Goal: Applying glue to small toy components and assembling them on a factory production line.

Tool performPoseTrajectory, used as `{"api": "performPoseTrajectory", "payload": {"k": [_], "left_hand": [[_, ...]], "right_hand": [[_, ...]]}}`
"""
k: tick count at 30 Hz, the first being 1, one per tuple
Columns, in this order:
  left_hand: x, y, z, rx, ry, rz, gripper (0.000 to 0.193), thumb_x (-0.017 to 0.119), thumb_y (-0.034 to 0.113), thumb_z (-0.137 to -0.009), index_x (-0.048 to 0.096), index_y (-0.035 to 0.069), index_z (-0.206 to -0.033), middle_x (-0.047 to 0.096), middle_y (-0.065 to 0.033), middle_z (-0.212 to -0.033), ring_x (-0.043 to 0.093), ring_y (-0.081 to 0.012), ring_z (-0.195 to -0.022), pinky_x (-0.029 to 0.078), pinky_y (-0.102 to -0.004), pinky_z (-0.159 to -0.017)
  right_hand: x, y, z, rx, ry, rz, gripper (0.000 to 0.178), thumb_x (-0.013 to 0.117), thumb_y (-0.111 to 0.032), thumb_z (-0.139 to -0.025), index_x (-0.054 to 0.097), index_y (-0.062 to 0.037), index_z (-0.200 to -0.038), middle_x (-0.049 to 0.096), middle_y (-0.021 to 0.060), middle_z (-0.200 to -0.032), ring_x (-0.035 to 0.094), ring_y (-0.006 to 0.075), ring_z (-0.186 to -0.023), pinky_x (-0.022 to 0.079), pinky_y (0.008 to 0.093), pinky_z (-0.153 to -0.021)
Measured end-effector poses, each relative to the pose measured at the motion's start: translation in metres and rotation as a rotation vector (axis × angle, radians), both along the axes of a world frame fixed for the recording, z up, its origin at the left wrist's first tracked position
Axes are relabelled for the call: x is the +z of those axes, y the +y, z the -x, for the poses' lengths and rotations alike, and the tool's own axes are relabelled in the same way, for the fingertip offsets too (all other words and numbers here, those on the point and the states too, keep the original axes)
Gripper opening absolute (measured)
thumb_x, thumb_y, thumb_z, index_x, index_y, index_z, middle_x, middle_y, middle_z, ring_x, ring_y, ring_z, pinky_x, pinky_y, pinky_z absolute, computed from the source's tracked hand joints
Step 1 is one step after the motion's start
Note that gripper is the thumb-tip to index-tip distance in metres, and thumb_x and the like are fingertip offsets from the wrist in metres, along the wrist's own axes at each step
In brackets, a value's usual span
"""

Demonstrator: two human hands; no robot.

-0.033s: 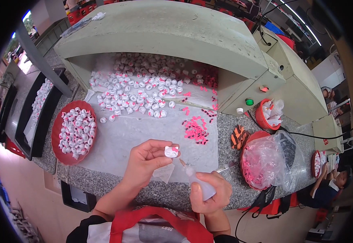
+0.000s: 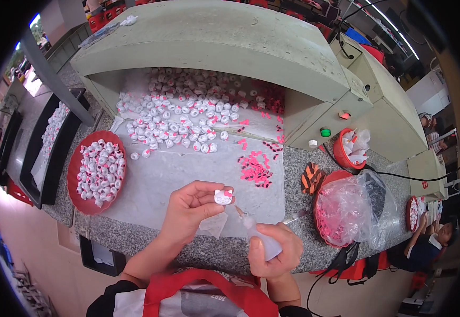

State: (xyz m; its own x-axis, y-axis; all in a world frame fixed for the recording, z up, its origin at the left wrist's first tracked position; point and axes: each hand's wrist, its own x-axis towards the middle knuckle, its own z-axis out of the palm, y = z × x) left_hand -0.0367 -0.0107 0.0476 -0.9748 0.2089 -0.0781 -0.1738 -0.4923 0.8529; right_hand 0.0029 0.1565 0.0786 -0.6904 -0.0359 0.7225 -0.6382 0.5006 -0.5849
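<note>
My left hand (image 2: pixel 190 207) pinches a small white cat-head piece with a pink bow (image 2: pixel 223 196) between thumb and fingers, just above the counter's front edge. My right hand (image 2: pixel 276 252) grips a small clear squeeze bottle (image 2: pixel 260 239); its thin nozzle points up and left, almost touching the piece. A loose heap of small pink bows (image 2: pixel 253 169) lies on the white sheet (image 2: pixel 161 182) just beyond my hands. A scrap of clear film (image 2: pixel 214 224) lies under my left hand.
Many white pieces (image 2: pixel 182 119) are spread under the green machine housing (image 2: pixel 214 42). A red plate of pieces (image 2: pixel 96 170) sits at left beside black trays (image 2: pixel 50 142). A bag-lined red bowl (image 2: pixel 346 208) stands at right. A seated person (image 2: pixel 425 248) is at far right.
</note>
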Motion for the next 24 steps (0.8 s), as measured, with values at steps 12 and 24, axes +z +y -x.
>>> {"api": "performPoseTrajectory", "payload": {"k": [12, 24], "left_hand": [[0.000, 0.001, -0.001, -0.026, 0.006, 0.010, 0.033, 0.059, -0.010, -0.071, 0.052, -0.003, -0.103, 0.059, -0.0161, -0.102, 0.060, -0.0239, -0.092, 0.048, -0.0334, -0.081], [-0.070, -0.011, 0.008, 0.045, -0.121, 0.197, 0.031, 0.058, -0.007, -0.073, 0.054, -0.001, -0.104, 0.062, -0.0087, -0.094, 0.059, -0.0142, -0.085, 0.046, -0.0255, -0.077]], "right_hand": [[0.001, 0.001, -0.007, 0.016, -0.129, 0.050, 0.019, 0.059, -0.008, -0.068, 0.055, 0.0027, -0.084, 0.060, 0.0133, -0.066, 0.057, 0.0197, -0.051, 0.045, 0.0272, -0.047], [-0.123, 0.025, 0.040, -0.102, -0.954, 0.720, 0.016, 0.060, -0.008, -0.071, 0.056, 0.0010, -0.083, 0.060, 0.0098, -0.079, 0.059, 0.0147, -0.070, 0.047, 0.0279, -0.054]]}}
